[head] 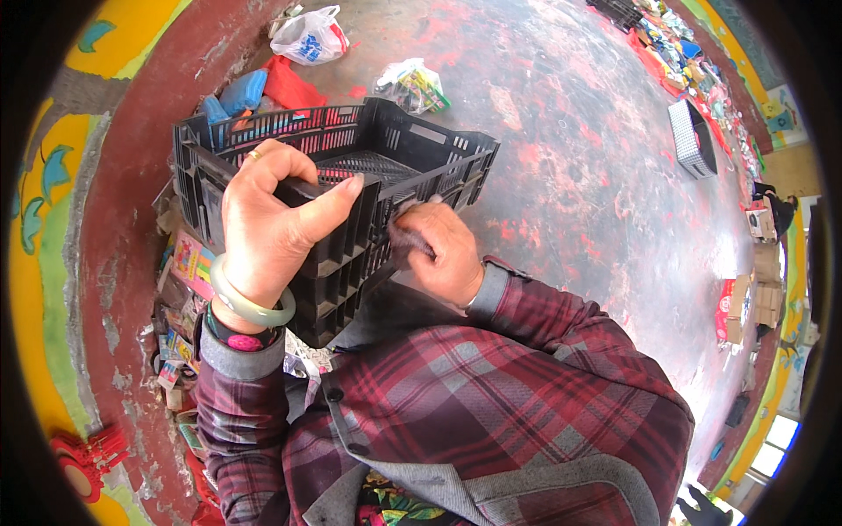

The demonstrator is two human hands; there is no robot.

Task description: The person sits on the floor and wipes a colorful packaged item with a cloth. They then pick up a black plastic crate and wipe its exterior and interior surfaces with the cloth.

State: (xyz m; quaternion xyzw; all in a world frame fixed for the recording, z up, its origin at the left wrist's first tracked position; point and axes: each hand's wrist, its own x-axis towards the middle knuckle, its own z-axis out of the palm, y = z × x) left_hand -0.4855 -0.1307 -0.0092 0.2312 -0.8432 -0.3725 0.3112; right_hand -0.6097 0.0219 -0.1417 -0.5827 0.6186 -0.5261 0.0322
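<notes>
A black plastic crate [329, 276] with slatted sides is held tilted in front of my body. My left hand [270, 204] grips its near corner at the rim, thumb on top and fingers curled over the edge. A greyish cloth [409, 238] is bunched in my right hand [442, 246], pressed at the crate's outer slatted side. The cloth's edges are slightly blurred. Through the crate's slots, red and blue items behind it show.
Along the wall at left lie a red bag [289, 82], blue packets [243, 92] and packaged goods [191, 263]. Plastic bags [309, 36] rest on the floor beyond the crate. At the far right are a checked box [687, 141], piled goods and cardboard boxes [740, 306]. A person [783, 210] is there too.
</notes>
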